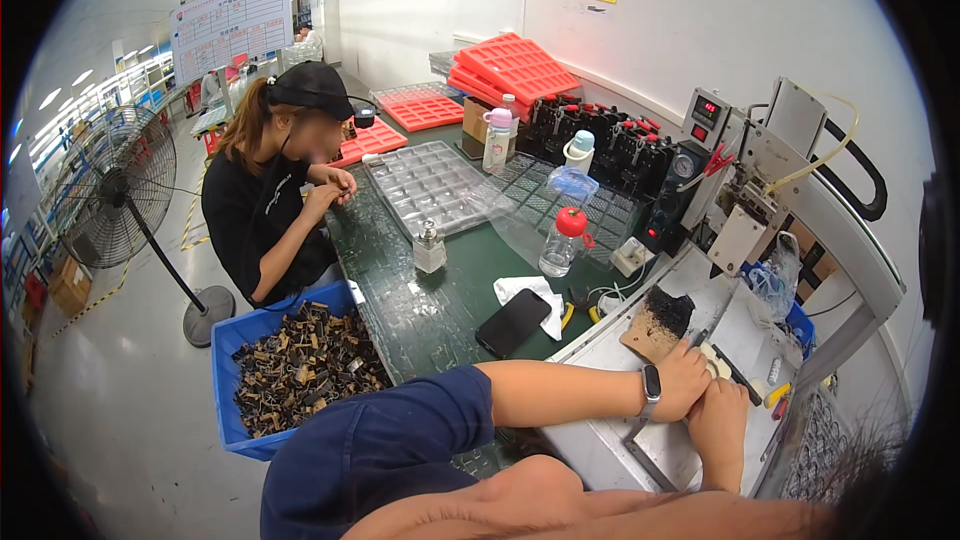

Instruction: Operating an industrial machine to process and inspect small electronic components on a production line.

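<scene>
My left hand (682, 380), with a wristwatch (651, 386) on its wrist, and my right hand (719, 420) meet over the light metal bed of a bench press machine (750, 210). The fingers of both are curled together at a pale cream block (713, 360). Whatever is pinched between them is hidden by the hands. A black bar (740, 377) runs just beyond the block. Left of it lies a brown board (645, 337) with a heap of small black parts (668, 312) on it.
A phone (513, 324) lies by a white cloth (528, 292) and a red-capped bottle (562, 245). Plastic trays (425, 180) cover the bench's far part. A co-worker (270, 180) sits at left, behind a blue bin (232, 380) of small parts. A floor fan (115, 185) stands beyond.
</scene>
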Motion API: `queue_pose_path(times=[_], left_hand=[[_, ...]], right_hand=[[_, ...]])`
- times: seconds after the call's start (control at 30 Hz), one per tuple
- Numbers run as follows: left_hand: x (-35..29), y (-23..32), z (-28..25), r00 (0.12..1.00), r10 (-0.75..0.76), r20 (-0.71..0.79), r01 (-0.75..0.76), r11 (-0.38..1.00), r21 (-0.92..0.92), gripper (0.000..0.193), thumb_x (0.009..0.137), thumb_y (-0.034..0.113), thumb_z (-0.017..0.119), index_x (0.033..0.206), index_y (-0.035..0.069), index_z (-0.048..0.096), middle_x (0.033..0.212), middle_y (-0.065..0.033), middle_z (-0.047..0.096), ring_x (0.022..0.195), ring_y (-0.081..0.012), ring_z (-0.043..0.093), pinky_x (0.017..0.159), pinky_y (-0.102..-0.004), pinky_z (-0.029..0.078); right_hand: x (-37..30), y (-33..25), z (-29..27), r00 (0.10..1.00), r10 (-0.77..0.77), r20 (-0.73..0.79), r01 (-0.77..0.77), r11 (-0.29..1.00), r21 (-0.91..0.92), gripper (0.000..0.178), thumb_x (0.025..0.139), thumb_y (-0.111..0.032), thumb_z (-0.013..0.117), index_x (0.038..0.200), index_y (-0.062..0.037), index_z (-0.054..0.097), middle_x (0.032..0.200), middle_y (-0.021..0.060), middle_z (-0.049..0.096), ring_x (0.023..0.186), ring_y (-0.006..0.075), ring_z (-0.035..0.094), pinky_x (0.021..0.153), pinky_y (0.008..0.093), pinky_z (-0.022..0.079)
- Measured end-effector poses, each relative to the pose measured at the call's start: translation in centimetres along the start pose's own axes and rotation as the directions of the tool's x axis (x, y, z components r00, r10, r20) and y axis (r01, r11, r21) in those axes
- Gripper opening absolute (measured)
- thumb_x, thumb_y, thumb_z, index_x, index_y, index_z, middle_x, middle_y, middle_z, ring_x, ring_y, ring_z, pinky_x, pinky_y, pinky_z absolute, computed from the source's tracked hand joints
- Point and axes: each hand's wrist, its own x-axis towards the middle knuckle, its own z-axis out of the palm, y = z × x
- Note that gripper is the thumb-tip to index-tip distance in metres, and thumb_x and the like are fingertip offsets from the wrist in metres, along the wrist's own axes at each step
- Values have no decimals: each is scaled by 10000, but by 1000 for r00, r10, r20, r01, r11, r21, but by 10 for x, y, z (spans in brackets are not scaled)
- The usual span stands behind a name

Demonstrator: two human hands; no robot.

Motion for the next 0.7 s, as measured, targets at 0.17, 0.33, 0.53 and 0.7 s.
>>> queue_pose_path(times=[0.17, 0.33, 0.53, 0.7], left_hand=[[0, 0, 0, 1000, 22, -4, -22, 1000, 11, 392, 716, 249, 630, 993, -26, 596, 1056, -220, 590, 1062, -344, 523, 1021, -557, 312], [0, -1, 0, 999, 29, -20, -28, 999, 29, 373, 718, 245, 624, 977, -22, 602, 1027, -211, 599, 1056, -343, 527, 1016, -553, 315], [1, -1, 1, 999, 34, -17, -34, 999, 43, 371, 722, 252, 621, 973, -20, 608, 1023, -212, 610, 1058, -351, 538, 1013, -559, 319], [0, -2, 2, 999, 33, -18, -32, 998, 48, 377, 724, 256, 622, 979, -21, 609, 1031, -214, 612, 1063, -356, 544, 1010, -559, 322]], right_hand=[[-1, 1, 1, 1000, -12, 0, 12, 999, 33, 81, 749, -69, 587, 785, 2, 599, 819, 152, 603, 838, 330, 568, 859, 436, 400], [0, -1, 0, 1000, -16, -7, 17, 999, 32, 83, 751, -65, 586, 796, 4, 597, 829, 155, 604, 840, 331, 569, 852, 432, 401], [0, -2, -2, 1000, -13, -9, 14, 999, 45, 86, 752, -57, 584, 804, 10, 597, 830, 160, 603, 831, 339, 567, 834, 435, 403], [0, -2, -2, 1000, -20, -10, 20, 999, 50, 83, 751, -51, 584, 802, 14, 596, 827, 165, 601, 821, 345, 565, 822, 439, 406]])
